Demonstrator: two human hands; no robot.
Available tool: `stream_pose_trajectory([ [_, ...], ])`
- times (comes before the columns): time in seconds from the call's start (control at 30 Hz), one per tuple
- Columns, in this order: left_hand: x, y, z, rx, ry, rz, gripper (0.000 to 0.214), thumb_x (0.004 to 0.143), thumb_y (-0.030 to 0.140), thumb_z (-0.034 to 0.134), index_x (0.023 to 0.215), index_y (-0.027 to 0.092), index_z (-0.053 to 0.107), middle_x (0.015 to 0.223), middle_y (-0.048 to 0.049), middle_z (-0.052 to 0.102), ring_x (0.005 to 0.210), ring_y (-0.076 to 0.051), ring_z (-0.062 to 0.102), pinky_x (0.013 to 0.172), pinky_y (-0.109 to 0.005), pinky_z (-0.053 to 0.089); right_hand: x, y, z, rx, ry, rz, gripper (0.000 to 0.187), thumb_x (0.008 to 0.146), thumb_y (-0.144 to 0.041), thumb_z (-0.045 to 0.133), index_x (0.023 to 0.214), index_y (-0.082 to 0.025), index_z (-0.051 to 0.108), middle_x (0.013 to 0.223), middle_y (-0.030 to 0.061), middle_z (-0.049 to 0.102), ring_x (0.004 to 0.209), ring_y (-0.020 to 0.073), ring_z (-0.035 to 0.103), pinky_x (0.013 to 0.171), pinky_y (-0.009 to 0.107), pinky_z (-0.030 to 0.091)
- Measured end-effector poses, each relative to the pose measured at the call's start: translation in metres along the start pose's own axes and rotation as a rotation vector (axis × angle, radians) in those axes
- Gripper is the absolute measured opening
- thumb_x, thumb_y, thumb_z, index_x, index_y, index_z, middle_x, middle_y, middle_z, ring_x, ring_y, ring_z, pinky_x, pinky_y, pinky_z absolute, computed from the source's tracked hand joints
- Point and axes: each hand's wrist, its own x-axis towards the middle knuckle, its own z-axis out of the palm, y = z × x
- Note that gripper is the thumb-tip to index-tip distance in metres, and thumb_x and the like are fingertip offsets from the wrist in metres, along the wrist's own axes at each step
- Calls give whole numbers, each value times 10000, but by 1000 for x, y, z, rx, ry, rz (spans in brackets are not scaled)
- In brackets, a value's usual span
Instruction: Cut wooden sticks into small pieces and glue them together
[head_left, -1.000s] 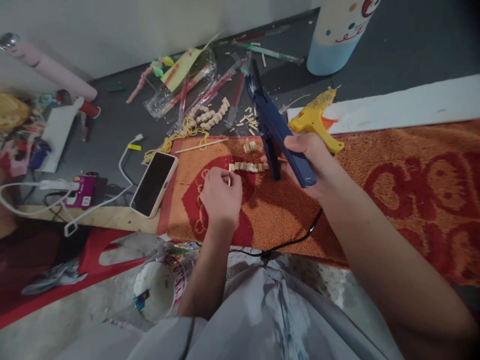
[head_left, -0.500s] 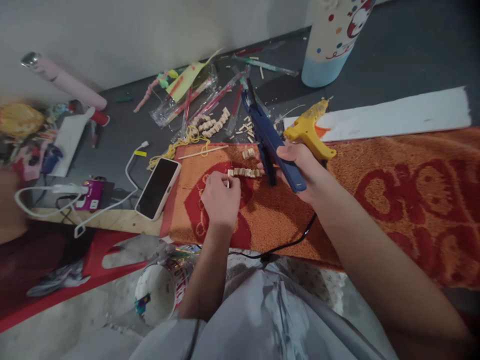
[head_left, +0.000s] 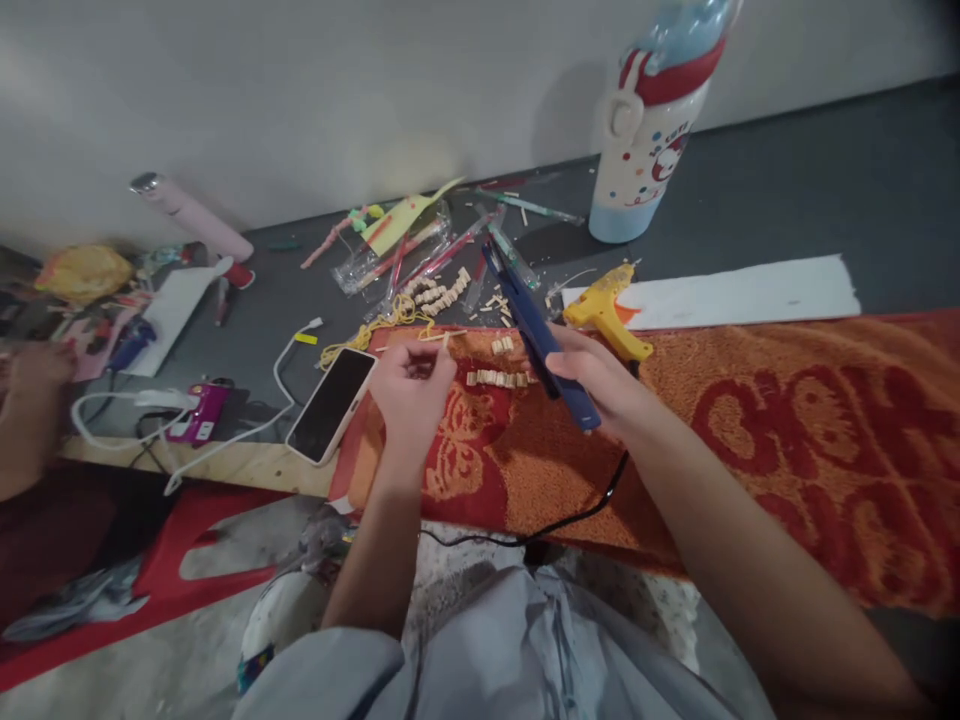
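Observation:
My right hand point(head_left: 600, 380) is wrapped round a dark blue hair straightener point(head_left: 536, 325), which slants up and to the left over the towel. A black cord point(head_left: 577, 520) runs along the towel's front edge. My left hand point(head_left: 412, 385) is closed in a pinch, with a small pale stick-like piece point(head_left: 445, 341) showing at the fingertips. Between the hands, a row of small ridged pale pieces point(head_left: 496, 379) lies on the orange and red towel point(head_left: 555, 470). Just behind it is a shorter ridged piece point(head_left: 502, 345). A thin stick lies partly hidden behind my left hand.
A phone point(head_left: 332, 405) lies left of my left hand. Behind the towel are a yellow glue gun point(head_left: 609, 308), a white board point(head_left: 750, 292), yellow string point(head_left: 367, 332) and plastic wrappers point(head_left: 427, 250). A tall bottle point(head_left: 645, 140) stands at the back. Another person's arm point(head_left: 30, 410) is at far left.
My left hand has lifted away from the ridged row, moving left and back with the small piece. My right hand keeps hold of the hair straightener. The camera view has tilted upward.

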Motion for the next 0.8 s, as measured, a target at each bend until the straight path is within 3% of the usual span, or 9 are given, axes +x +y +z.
stream_pose_trajectory([
  [0.13,33,6,-1,-222,-78,-79,70,608,216,659,629,170,609,490,50,590,403,-73,544,391,-162,354,-4,6,4,-140,-11,-71,699,692,-465,667,1331,-209,545,1383,110,581,1332,329,482,1146,500,333],
  [0.23,49,10,4,-351,-123,-103,91,590,223,666,614,163,602,476,47,583,381,-67,526,357,-154,312,-5,15,9,-173,-28,-115,771,713,-490,678,1399,-198,481,1485,136,490,1387,332,430,1180,513,279],
  [0.47,56,6,19,-510,-230,-169,100,561,209,668,595,157,589,492,35,602,364,-49,491,358,-148,305,-6,10,19,-359,-59,-195,795,728,-465,635,1418,-127,432,1475,192,471,1387,348,424,1167,522,312],
  [0.63,51,-7,19,-550,-252,-152,135,589,238,700,601,165,586,415,56,537,357,-52,474,364,-146,306,-10,1,21,-532,-83,-205,825,732,-419,624,1452,-91,390,1467,220,451,1387,354,419,1169,514,320],
  [0.8,47,-7,15,-552,-262,-123,73,564,190,644,606,167,589,445,59,559,367,-51,500,376,-146,343,-11,4,20,-580,-77,-214,811,759,-445,631,1467,-138,383,1468,203,456,1375,368,430,1154,551,331],
])
